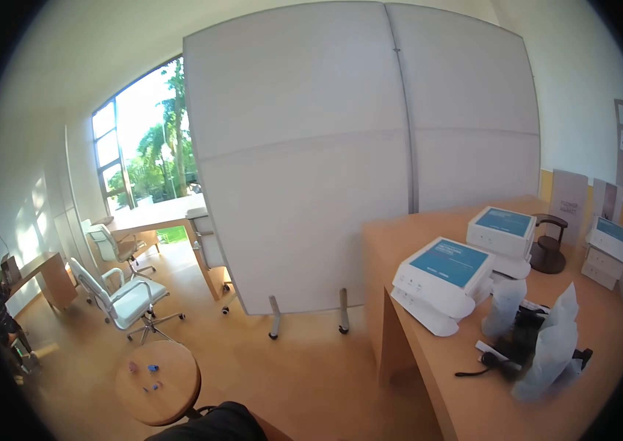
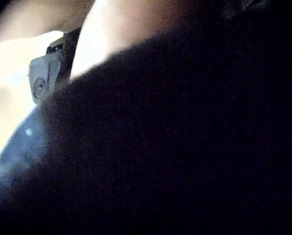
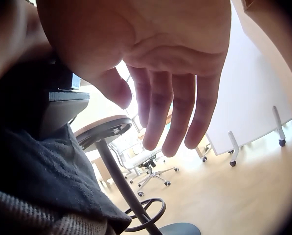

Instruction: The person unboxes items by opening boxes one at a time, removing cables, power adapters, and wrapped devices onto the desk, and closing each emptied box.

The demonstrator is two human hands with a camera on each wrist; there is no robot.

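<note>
My right hand [image 3: 160, 73] hangs with its fingers loosely extended downward and nothing in its grasp. Beside it in the right wrist view are dark clothing [image 3: 62, 161] and, beyond the thumb, a round-topped stool [image 3: 102, 125]. From the head, the wooden stool top [image 1: 146, 403] carries several small items, among them a reddish one [image 1: 134, 367] and a blue one [image 1: 153, 368]. Blurred skin of my left hand [image 2: 119, 32] shows along the top of the left wrist view, while dark fabric hides most of that picture; its fingers are hidden. Neither hand appears in the head view.
On the right, a wooden table [image 1: 458, 389] bears white boxes with blue labels [image 1: 447, 262], pale wrapped bundles [image 1: 550, 349] and a black cable [image 1: 473, 373]. A grey partition [image 1: 297, 154] on casters stands ahead. White office chairs [image 1: 131, 298] are at the left.
</note>
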